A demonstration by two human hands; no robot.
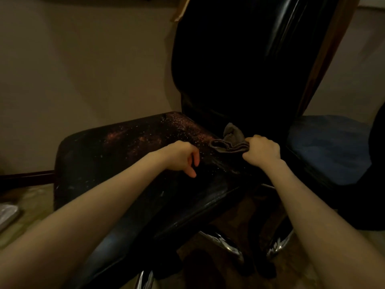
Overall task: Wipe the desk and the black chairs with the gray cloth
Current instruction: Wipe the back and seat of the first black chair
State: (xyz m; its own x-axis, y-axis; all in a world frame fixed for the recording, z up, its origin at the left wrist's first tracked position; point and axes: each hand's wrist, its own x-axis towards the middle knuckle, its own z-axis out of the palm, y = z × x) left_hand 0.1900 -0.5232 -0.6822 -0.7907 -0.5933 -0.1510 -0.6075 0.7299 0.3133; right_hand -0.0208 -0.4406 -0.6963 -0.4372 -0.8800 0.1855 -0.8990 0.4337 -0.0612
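Two hands of mine are out over the black chair [100, 159], whose seat fills the middle of the frame, with its tall backrest [229, 59] rising at upper centre. My right hand [262, 151], just right of centre, is clenched around the gray cloth [230, 143]. Its fingers curl tight over one bunched end, and the rest of the cloth lies folded to the left, at the back corner of the seat where it meets the backrest. I hold it bunched like this so I have a thick pad to press down with, not a loose sheet that would slide under my palm.

My left hand [181, 157], left of the cloth and apart from it, has hold of nothing. Its fingers hang loosely curled, tips on or just above the seat; I cannot tell which. Most likely it is there to steady the chair on its chrome legs [227, 245], at the bottom of the frame, so it does not shift or swivel under the wiping.

Pale dust specks [166, 130] scatter over the far part of the seat, so I judge this seat is not yet wiped clean. A blue seat [329, 151] sits at the right edge. I cannot make out the desk here.
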